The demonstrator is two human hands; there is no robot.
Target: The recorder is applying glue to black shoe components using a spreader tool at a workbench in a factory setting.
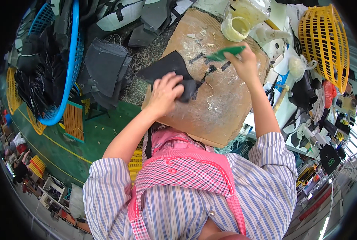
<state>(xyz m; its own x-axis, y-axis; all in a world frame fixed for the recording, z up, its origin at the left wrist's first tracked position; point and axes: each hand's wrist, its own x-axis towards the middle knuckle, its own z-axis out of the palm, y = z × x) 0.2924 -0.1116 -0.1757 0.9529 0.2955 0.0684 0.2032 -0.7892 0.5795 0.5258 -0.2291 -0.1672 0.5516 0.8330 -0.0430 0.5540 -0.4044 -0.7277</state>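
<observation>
Smeared cardboard (pixel 226 108) lay above green floor (pixel 96 138), left hand (pixel 164 96) spread over black piece (pixel 166 67), right hand (pixel 246 66) gripped partly hidden green tool (pixel 223 53)

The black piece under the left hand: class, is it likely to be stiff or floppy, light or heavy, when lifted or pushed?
The black piece looks thin, so it is probably light for its size. It seems bent or folded by the left hand, suggesting floppiness. Lying broad and low, it would likely slide rather than roll.

Green tool (pixel 217 55) (black sheet (pixel 166 67))
</observation>
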